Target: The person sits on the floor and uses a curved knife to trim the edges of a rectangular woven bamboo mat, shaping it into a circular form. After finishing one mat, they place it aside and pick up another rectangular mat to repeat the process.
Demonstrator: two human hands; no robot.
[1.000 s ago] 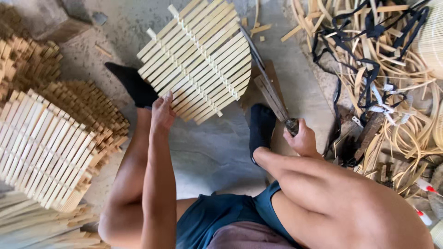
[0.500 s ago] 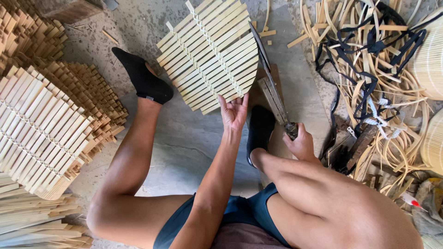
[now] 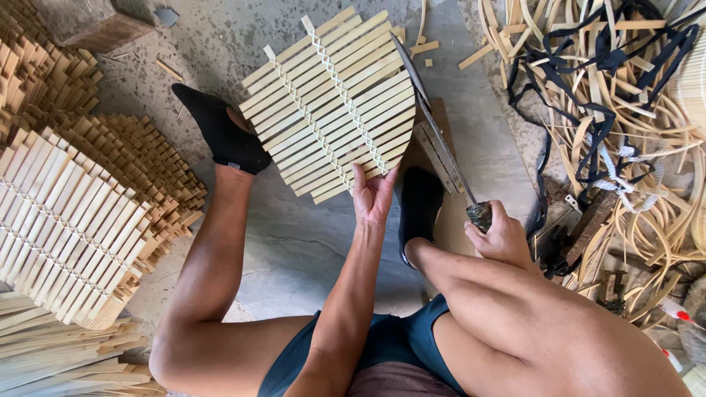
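A woven panel of pale bamboo slats (image 3: 334, 99) lies tilted on the concrete floor ahead of me. My left hand (image 3: 373, 195) grips its near right corner. My right hand (image 3: 500, 237) is closed on the handle of a long blade (image 3: 434, 132), whose edge runs along the panel's right side over a wooden block (image 3: 445, 184). My feet in black socks rest on either side, the left one (image 3: 220, 132) beside the panel, the right one (image 3: 421, 206) on the block.
Stacks of finished slat panels (image 3: 66, 220) pile up at the left. A tangle of bamboo strips and black straps (image 3: 610, 110) covers the right. A wooden block (image 3: 92, 26) sits at the top left. Loose splints (image 3: 44, 353) lie at the bottom left.
My left hand has shifted from the panel's near left edge to its near right corner, and the panel has turned and slid towards the blade. My right hand stays on the handle.
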